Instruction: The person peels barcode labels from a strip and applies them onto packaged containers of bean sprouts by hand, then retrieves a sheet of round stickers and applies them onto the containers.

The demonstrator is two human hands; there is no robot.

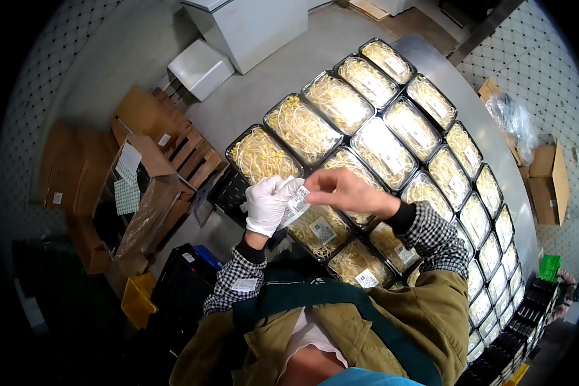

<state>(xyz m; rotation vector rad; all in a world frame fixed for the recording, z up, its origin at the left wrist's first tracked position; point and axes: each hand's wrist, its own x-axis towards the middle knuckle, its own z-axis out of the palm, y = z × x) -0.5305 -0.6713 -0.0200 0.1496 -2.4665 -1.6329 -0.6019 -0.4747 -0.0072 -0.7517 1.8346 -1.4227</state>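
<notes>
Label strip (296, 206) support
My left hand (267, 204) grips it, apparently for steadiness; my right hand (352, 192) is close, its grasp I cannot tell.

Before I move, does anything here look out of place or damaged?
A white label sits on your left sleeve, odd because similar ones are on the trays. Also, your left hand is gloved while your right hand looks bare.

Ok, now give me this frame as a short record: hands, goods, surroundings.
left hand: white-gloved, holding white printed paper labels
right hand: bare, fingertips at the labels; grip unclear
goods: black plastic trays of pale bean sprouts, in rows, several labelled
surface: grey metal table
floor, left: open brown cardboard box, yellow plastic bin
</notes>
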